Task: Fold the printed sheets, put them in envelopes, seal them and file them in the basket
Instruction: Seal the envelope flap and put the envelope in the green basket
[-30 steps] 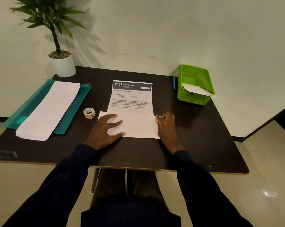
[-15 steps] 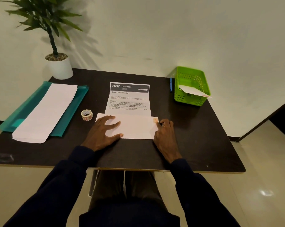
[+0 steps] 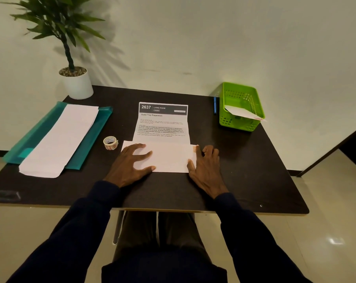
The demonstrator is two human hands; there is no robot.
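Observation:
A white envelope (image 3: 169,158) lies at the table's front middle, over the lower edge of a printed sheet (image 3: 162,123) headed "2637 Living Room". An orange sticker (image 3: 194,149) sits on the envelope's right end. My left hand (image 3: 132,164) lies flat on the envelope's left half, fingers spread. My right hand (image 3: 205,166) rests at the right end, fingertips beside the sticker and thumb on the near corner. A green basket (image 3: 252,111) at the back right holds one envelope (image 3: 242,114) leaning over its rim.
A sticker roll (image 3: 110,142) stands left of the envelope. A stack of blank envelopes (image 3: 60,139) lies on a teal folder (image 3: 91,139) at the left. A potted plant (image 3: 77,82) is at the back left, a blue pen (image 3: 215,105) beside the basket.
My right hand slid slightly back off the envelope's right end, uncovering the orange sticker, and its thumb now lies on the near corner. My left hand stayed flat.

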